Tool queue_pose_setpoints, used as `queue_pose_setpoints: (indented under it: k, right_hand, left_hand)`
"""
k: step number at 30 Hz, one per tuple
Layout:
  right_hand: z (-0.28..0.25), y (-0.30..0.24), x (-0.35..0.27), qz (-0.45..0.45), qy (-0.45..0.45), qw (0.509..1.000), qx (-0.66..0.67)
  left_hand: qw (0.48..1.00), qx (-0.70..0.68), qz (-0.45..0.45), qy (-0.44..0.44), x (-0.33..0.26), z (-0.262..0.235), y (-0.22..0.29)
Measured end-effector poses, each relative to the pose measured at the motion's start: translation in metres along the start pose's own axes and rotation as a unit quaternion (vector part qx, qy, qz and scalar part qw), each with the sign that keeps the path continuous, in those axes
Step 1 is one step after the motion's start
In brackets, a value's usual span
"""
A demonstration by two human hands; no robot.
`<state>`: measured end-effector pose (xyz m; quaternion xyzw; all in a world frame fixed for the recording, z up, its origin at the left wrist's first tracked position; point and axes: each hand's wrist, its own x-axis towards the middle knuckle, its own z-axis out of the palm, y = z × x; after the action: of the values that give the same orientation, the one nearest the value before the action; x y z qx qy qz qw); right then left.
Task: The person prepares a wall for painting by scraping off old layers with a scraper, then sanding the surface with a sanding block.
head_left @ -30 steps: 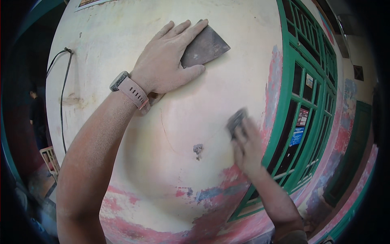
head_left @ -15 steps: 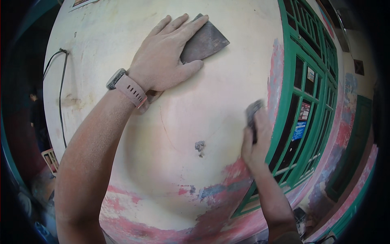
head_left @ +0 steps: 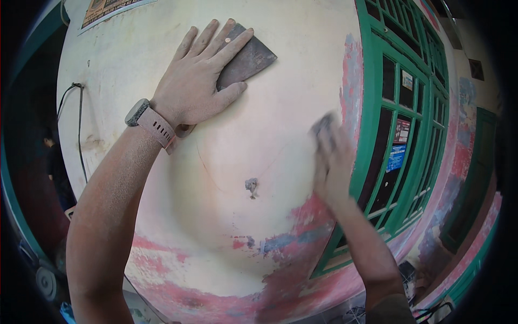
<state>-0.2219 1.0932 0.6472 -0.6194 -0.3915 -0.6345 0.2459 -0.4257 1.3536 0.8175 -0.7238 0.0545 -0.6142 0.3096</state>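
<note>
My left hand [head_left: 197, 81], dusty and wearing a watch [head_left: 144, 116], lies against the cream wall [head_left: 243, 140]. A dark flat scraper [head_left: 251, 58] with a wide blade is held under its fingers and thumb; its handle end is hidden beneath the hand. Lower and to the right, beside the green window frame, my right hand [head_left: 335, 167] is closed on a dark grey pad [head_left: 324, 128]. Motion blurs that hand, and the pad's exact kind is unclear. Between the hands and lower down, a small grey chipped hole [head_left: 251, 187] and thin cracks mark the wall.
The green barred window [head_left: 407, 135] borders the work area on the right. Pink and blue-grey old paint [head_left: 297, 237] shows along the lower wall. At the left a black cable [head_left: 81, 129] hangs down, and another person [head_left: 56, 167] stands in the dark doorway. A poster [head_left: 108, 9] is above.
The view has shifted slightly to the right. Against the wall, my left hand with the scraper has slid a little left, and my right hand with the pad has moved up.
</note>
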Motion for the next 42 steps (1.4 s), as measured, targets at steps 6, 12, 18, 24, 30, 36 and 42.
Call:
queue_pose_setpoints:
  k: [6, 12, 18, 24, 30, 36, 42]
  right_hand:
    - [0.004, -0.008, 0.037, -0.027, 0.074, 0.995, 0.063]
    - [-0.012, -0.012, -0.029, -0.269, -0.088, 0.949, 0.136]
    - [-0.014, 0.036, 0.051, -0.032, 0.057, 0.995, 0.069]
    - [-0.019, -0.010, -0.034, -0.263, -0.090, 0.952, 0.125]
    - [-0.004, 0.029, 0.012, -0.138, -0.036, 0.981, 0.133]
    - [0.006, -0.015, -0.007, -0.045, -0.022, 0.990, 0.133]
    - [-0.006, -0.033, -0.083, -0.368, -0.149, 0.908, 0.136]
  left_hand:
    - [0.992, -0.119, -0.033, -0.014, 0.003, -0.009, -0.001]
    - [0.993, -0.046, -0.034, -0.102, 0.011, -0.027, -0.012]
    - [0.991, 0.018, -0.052, -0.125, 0.004, -0.028, -0.010]
    - [0.984, 0.060, -0.111, -0.123, -0.001, -0.025, -0.004]
    - [0.985, 0.073, -0.118, -0.099, -0.006, -0.018, -0.005]
    - [0.985, 0.078, -0.136, -0.078, -0.014, -0.012, -0.008]
    - [0.988, 0.088, -0.099, -0.086, -0.026, -0.014, -0.010]
